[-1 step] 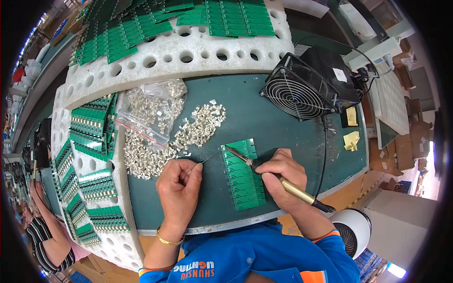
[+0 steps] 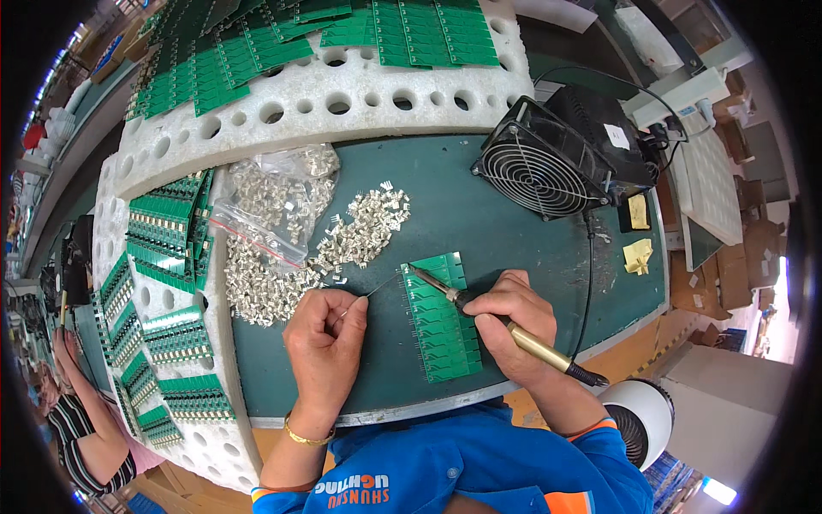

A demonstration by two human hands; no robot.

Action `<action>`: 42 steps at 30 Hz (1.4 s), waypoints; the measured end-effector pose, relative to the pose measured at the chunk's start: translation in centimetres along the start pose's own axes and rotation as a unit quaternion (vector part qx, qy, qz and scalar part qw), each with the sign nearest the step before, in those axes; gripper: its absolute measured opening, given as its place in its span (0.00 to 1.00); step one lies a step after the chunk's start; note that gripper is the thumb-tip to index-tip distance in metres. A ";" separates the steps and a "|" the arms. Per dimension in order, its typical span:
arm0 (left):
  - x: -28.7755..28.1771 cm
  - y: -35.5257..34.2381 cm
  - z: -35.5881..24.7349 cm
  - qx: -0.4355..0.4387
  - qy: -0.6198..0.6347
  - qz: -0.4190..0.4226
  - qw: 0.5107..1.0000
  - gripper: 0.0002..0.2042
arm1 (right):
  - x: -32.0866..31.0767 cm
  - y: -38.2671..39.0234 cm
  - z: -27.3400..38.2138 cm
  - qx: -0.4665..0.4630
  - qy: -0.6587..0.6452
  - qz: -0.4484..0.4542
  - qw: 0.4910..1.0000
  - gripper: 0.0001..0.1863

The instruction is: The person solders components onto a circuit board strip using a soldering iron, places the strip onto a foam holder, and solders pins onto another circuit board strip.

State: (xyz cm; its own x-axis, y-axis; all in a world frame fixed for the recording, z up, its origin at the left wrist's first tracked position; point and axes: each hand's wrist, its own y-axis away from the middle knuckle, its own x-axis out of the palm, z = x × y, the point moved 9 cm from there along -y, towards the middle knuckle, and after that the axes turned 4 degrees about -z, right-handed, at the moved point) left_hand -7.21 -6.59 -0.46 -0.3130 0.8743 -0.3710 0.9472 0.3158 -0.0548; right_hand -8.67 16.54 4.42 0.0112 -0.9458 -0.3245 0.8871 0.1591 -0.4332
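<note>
A green circuit board panel (image 2: 445, 330) lies on the dark green bench top in front of me. My right hand (image 2: 514, 321) is closed round a soldering iron (image 2: 535, 344) with a gold-coloured handle. The iron's tip reaches the panel's upper left corner. My left hand (image 2: 325, 343) pinches a thin solder wire (image 2: 383, 284), whose free end points to that same corner near the tip. Whether the wire touches the tip is too small to tell. Small white connectors (image 2: 364, 227) lie in a loose heap beyond my left hand, beside a clear zip bag (image 2: 278, 197) of the same parts.
A black fan unit (image 2: 539, 167) stands at the back right, its cable running down the bench. White foam trays (image 2: 342, 107) with green boards border the back and left. A yellow sponge (image 2: 637, 257) lies at the right. Another person's arm (image 2: 81, 377) shows far left.
</note>
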 end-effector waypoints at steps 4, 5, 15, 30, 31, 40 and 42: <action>0.3 0.1 0.1 -0.004 -0.010 0.031 0.999 0.06 | 0.1 0.0 -0.1 0.000 0.007 0.006 1.000 0.05; 0.3 0.1 0.1 -0.004 -0.010 0.031 0.999 0.06 | 0.1 0.0 -0.1 0.000 0.009 0.007 1.000 0.05; -0.1 0.1 0.2 -0.005 0.008 0.003 1.000 0.06 | 0.3 -0.2 0.1 -0.005 0.015 0.010 1.000 0.05; 0.4 0.1 -0.3 0.017 -0.021 0.021 0.999 0.06 | 0.3 0.1 0.3 -0.031 0.026 0.005 0.999 0.05; 0.4 0.1 -0.4 0.022 -0.023 0.021 0.999 0.06 | 0.3 0.1 0.4 -0.032 0.026 0.004 0.999 0.05; 0.4 0.2 -0.3 0.010 -0.018 0.021 1.000 0.06 | 0.4 0.2 0.9 -0.065 0.034 0.006 0.997 0.08; 0.4 0.2 -0.4 0.015 -0.023 0.022 0.999 0.06 | 0.4 0.3 0.9 -0.064 0.034 0.007 0.997 0.09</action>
State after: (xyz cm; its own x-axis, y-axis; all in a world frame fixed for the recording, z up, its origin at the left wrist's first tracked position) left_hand -7.22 -6.00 -0.26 -0.2681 0.8692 -0.4155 0.9618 0.2659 -0.0645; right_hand -7.97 15.93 4.87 -0.0120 -0.9227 -0.3854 0.8208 0.2110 -0.5307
